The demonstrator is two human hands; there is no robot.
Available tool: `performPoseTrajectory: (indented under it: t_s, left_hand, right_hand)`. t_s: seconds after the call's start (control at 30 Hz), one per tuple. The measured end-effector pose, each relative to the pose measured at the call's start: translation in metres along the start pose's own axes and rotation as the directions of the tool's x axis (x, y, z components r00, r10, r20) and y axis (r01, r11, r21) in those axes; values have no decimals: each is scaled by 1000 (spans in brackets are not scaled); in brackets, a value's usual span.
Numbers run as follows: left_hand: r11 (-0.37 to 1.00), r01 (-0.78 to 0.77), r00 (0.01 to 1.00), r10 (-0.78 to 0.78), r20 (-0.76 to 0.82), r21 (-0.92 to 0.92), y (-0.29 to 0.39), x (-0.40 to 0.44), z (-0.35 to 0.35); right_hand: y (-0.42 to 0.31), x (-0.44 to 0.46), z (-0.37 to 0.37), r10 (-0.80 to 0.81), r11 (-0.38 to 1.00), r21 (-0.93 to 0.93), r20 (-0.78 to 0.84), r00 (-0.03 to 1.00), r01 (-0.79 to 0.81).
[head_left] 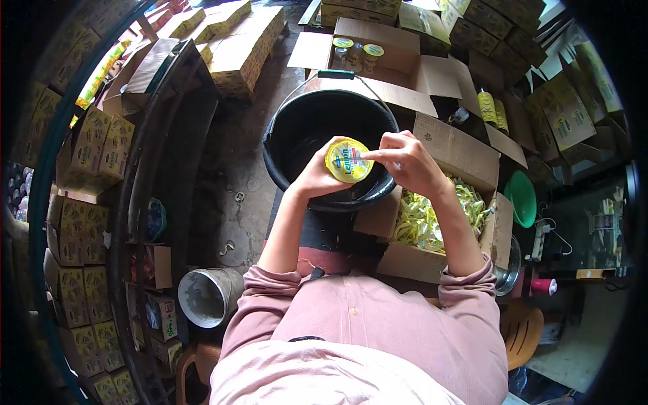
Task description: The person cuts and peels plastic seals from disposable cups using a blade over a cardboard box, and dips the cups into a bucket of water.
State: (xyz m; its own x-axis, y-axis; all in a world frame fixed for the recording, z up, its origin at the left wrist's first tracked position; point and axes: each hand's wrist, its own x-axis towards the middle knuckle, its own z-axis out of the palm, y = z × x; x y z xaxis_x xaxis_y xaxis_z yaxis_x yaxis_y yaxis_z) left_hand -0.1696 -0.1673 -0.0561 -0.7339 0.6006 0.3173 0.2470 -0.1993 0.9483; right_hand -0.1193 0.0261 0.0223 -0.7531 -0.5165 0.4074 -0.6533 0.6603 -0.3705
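Observation:
My left hand is closed around a cup with a yellow-rimmed lid printed "Lemon", the lid facing up at me. The cup's body is mostly hidden by the lid and fingers. My right hand comes from the right, its index finger stretched to the lid's edge and the other fingers curled; a pale spot shows near the curled fingers, too small to name. Both hands are above a black bucket with a wire handle and a green grip.
Right of the bucket, an open carton holds yellow-and-white strips. Farther back, another carton contains several lidded cups. A green bowl stands at right, a pale bucket at lower left, and stacked lemon boxes at left.

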Motion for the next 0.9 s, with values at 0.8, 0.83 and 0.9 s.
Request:
performPoseTrajectory:
  t_s: [0.8, 0.83, 0.9]
  left_hand:
    - [996, 7, 999, -10, 34, 84, -11, 0, -2]
    - [996, 8, 999, -11, 36, 87, -10, 1, -1]
    - [996, 8, 999, -12, 39, 92, -7, 1, -1]
  right_hand:
    - [2, 6, 5, -60, 939, -327, 150, 987, 107]
    - [4, 3, 3, -51, 932, -348, 158, 986, 104]
    - [7, -4, 0, -36, 935, -343, 158, 987, 89]
